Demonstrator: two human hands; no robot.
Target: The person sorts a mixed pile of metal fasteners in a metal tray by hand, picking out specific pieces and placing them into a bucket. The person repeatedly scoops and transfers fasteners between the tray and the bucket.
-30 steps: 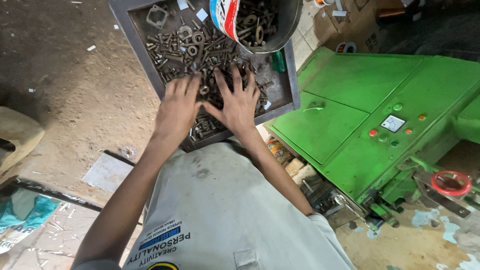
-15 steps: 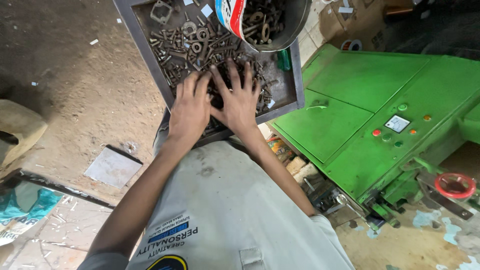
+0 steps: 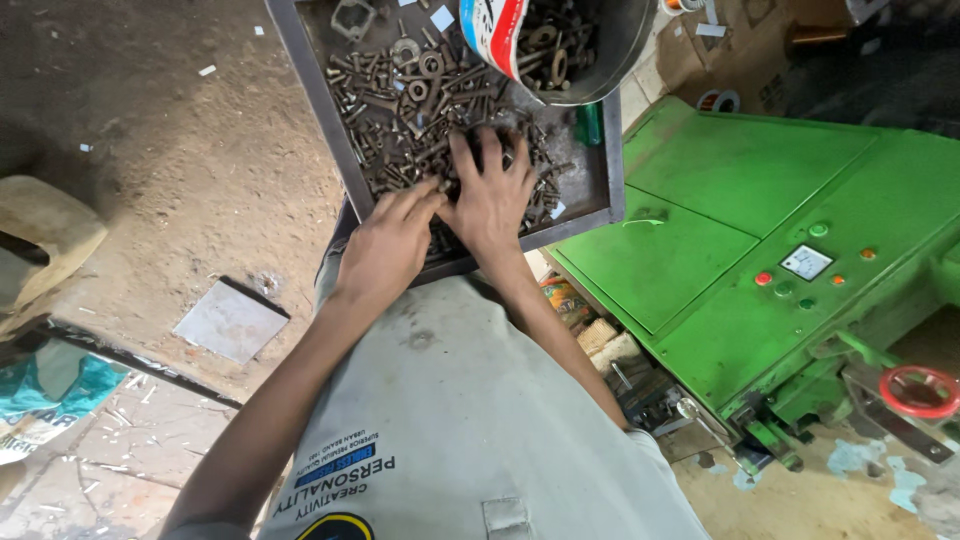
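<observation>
1. Rusty brown bolts, nuts and washers (image 3: 420, 110) lie heaped loose in a shallow dark grey metal tray (image 3: 300, 75), and both hands rest on the near part of that heap.
2. The left hand (image 3: 388, 245) lies palm down at the near left edge of the pile, fingers together and curled slightly, their tips buried among the bolts beside the right thumb.
3. The right hand (image 3: 492, 195) lies flat just to its right and a little farther out, fingers spread wide over the hardware; the two hands touch at thumb and fingertips. Whether either pinches a single piece cannot be told.
4. Most of the hardware stretches away from the fingertips to the far left of the tray; a thinner scatter sits right of the right hand.
5. A round dark metal tin with a red, white and blue label (image 3: 555, 45) stands at the tray's far right, holding more rusty nuts and washers.
6. The tray rests against the lap of the person's grey printed shirt (image 3: 470, 430).
7. To the right stands a green sheet-metal machine cabinet (image 3: 740, 200) with small buttons and a red handwheel (image 3: 918, 390) near its lower right.
8. Left lies a dusty earthen floor (image 3: 150, 130) with a flat grey square plate (image 3: 232, 320).
</observation>
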